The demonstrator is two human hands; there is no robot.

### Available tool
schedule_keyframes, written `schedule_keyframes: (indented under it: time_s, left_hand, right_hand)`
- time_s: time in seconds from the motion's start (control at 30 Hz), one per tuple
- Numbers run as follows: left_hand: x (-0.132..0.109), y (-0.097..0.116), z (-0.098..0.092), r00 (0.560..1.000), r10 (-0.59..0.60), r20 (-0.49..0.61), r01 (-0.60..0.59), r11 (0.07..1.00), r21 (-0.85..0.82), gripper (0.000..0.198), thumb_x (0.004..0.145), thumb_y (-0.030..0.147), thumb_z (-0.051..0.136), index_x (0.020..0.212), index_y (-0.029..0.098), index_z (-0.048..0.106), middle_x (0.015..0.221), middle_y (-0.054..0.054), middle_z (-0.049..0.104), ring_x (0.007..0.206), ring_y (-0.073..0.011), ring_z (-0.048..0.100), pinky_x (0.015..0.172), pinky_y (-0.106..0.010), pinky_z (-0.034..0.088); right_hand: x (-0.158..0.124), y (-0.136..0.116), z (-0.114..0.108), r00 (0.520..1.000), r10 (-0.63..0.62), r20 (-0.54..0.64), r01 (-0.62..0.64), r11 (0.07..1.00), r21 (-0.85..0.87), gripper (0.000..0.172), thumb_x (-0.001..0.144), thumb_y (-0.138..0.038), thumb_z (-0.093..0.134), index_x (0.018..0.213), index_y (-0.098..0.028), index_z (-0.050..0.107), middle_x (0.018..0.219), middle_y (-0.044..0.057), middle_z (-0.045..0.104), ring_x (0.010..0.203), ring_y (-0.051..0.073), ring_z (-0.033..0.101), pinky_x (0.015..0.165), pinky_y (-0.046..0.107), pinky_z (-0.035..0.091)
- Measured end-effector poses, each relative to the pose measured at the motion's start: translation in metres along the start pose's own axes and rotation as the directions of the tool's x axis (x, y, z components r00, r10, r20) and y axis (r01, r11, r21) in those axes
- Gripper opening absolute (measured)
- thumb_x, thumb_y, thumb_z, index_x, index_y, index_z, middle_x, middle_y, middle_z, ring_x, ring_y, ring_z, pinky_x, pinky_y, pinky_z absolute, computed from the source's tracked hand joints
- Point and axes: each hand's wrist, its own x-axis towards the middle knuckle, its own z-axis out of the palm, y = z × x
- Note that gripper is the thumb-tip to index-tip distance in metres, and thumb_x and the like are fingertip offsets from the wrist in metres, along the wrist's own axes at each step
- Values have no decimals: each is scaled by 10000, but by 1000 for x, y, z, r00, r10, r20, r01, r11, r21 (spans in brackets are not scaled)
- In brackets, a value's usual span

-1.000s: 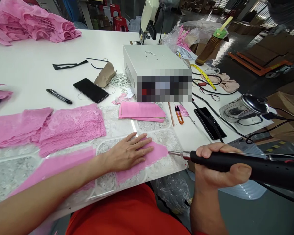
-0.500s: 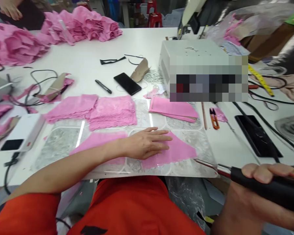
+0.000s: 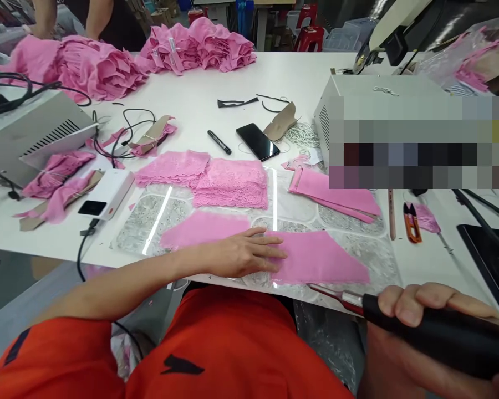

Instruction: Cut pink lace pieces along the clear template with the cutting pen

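My left hand [image 3: 243,254] lies flat with fingers stretched, its fingertips on the left end of a pink fabric piece [image 3: 320,257]. My right hand [image 3: 428,327] is wrapped round the thick black handle of a handheld tool [image 3: 403,313] with a slim metal tip. That tip points left, close by the lower edge of the pink piece; whether it touches cannot be made out. Another flat pink piece [image 3: 210,227] lies partly under my left hand and forearm. Beneath both is a clear-topped, marble-patterned mat [image 3: 345,221].
Behind my hands lie stacked pink lace-edged pieces [image 3: 233,183] and folded pink strips [image 3: 332,194]. A grey box unit [image 3: 357,86] stands at right, near orange snips [image 3: 411,223]. A phone [image 3: 258,141], a marker [image 3: 219,142] and a white device [image 3: 107,194] lie around. Another person's arms [image 3: 97,16] show beyond.
The view has turned left. My tool's tip has moved from the piece's right corner leftward along its lower edge. My left hand now rests nearer that piece's left end.
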Motion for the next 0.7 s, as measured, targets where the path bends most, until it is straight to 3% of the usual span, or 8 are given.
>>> schedule_keyframes:
  time_s: [0.07,0.17,0.47,0.7]
  left_hand:
    - [0,1,1,1000,4,-4,-4,1000,5,326,1028,238,419,1236,227,670,1463,-33,510,1458,-225,332,1237,-454,186]
    - [-1,2,1,1000,19,8,-19,1000,4,327,1027,233,416,1223,230,677,1460,-32,515,1450,-229,349,1232,-458,198]
    - [-5,2,2,1000,16,5,-16,999,-28,327,1021,234,423,1231,266,672,1456,-21,522,1448,-222,354,1228,-446,204]
    - [-6,2,6,999,36,-37,-36,999,11,348,1010,205,425,1275,254,646,1460,-32,518,1448,-220,353,1225,-460,221]
  right_hand:
    - [-3,2,11,989,-117,94,117,993,12,436,558,-621,618,750,-240,709,655,3,489,402,81,330,345,308,302]
    - [-4,2,20,970,-173,170,168,985,47,427,621,-581,590,801,-221,732,667,10,520,391,84,363,334,292,321]
    - [-6,1,18,957,-160,244,153,987,46,464,627,-623,652,865,-229,703,706,-14,532,429,72,395,372,256,363]
    - [-11,1,31,925,-152,348,129,988,89,408,712,-552,630,935,-219,708,757,-10,564,456,87,446,392,277,407]
